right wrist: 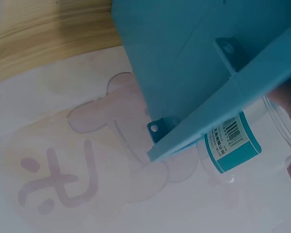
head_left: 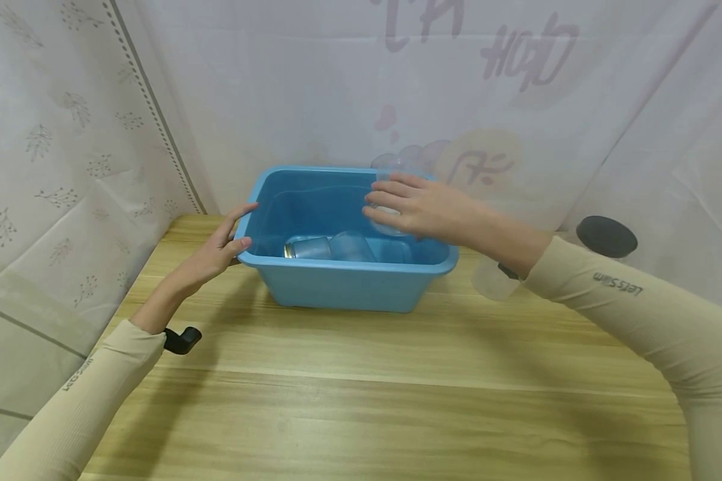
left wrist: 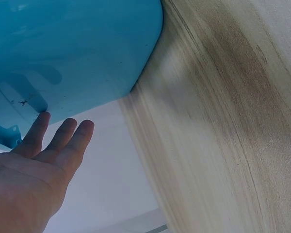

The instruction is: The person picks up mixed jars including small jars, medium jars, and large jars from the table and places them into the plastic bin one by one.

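A light-blue plastic tub stands on the wooden table. At its left side my left hand holds the rim, with the thumb and a finger over the edge. In the left wrist view, three fairly straight fingers of the left hand lie under the rim by the outer wall. My right hand grips a clear plastic jar at the tub's back right, inside the rim. That jar's teal label with a barcode shows in the right wrist view. Inside the tub lie a gold-rimmed clear jar and another clear jar.
Right of the tub, partly behind the right forearm, are a clear container and a round dark lid or top. Printed white curtains hang close behind the tub. Wooden table spreads in front of it.
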`<state>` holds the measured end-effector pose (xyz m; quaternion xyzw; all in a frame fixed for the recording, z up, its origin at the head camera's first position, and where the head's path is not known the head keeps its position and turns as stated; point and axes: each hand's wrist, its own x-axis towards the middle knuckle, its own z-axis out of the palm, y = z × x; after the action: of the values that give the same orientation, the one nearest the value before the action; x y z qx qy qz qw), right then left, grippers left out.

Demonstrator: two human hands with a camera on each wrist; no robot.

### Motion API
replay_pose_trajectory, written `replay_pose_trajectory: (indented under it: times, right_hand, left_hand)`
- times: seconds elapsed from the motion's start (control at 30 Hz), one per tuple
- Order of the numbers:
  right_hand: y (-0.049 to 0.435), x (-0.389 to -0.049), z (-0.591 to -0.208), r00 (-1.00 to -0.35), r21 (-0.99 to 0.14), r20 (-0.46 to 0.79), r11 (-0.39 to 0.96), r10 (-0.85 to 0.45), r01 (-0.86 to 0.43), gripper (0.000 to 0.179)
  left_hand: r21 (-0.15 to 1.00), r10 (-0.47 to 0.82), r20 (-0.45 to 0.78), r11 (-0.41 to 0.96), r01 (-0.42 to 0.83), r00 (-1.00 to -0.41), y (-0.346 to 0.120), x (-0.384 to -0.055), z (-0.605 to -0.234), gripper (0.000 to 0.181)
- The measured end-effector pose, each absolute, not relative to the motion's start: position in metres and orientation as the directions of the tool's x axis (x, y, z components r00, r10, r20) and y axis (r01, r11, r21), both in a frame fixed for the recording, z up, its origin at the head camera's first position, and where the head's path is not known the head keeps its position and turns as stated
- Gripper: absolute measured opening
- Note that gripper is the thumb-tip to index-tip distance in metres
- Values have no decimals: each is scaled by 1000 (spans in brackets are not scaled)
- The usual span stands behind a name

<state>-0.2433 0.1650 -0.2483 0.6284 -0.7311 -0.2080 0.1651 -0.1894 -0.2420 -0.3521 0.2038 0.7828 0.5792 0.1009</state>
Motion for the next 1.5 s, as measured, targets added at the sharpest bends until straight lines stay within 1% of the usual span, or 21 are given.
replay_pose_trajectory:
  times: [0.1,0.2,0.37,0.4,0.47,0.6,0.8,1.03,1.17,1.5]
  right_hand:
    - [164,-243,-252,-158,530,-27,120,-987,-840,78]
    - [163,-241,-256,-173,555,-61,110,-983,-824,79]
    - [160,-238,-257,-192,575,-91,106,-977,-811,101]
    - [159,-238,-257,-195,571,-86,113,-977,-813,105]
    - [159,-238,-256,-209,557,-78,131,-975,-820,120]
    - [160,-240,-252,-245,507,-72,176,-967,-844,136]
    - [165,-243,-247,-292,440,-80,229,-953,-868,132]
    - [173,-246,-240,-328,427,-58,273,-943,-862,134]
    - [178,-249,-237,-330,416,-20,292,-944,-861,133]
    - [200,-256,-227,-362,356,97,372,-927,-857,131]
  left_hand:
    - [949,437,77,242,200,-896,-242,-190,-353,64]
    - [947,437,74,251,201,-896,-242,-191,-353,64]
    - [941,432,65,272,199,-899,-241,-190,-353,64]
    - [942,432,63,272,197,-900,-241,-190,-353,64]
    - [943,433,62,270,196,-899,-240,-190,-352,64]
    - [947,437,65,257,193,-897,-240,-189,-351,64]
    - [951,440,74,239,196,-895,-240,-189,-352,64]
    - [948,435,69,252,194,-898,-240,-189,-352,64]
    - [944,431,64,265,194,-900,-240,-189,-352,64]
    - [946,432,65,261,194,-899,-240,-187,-351,65]
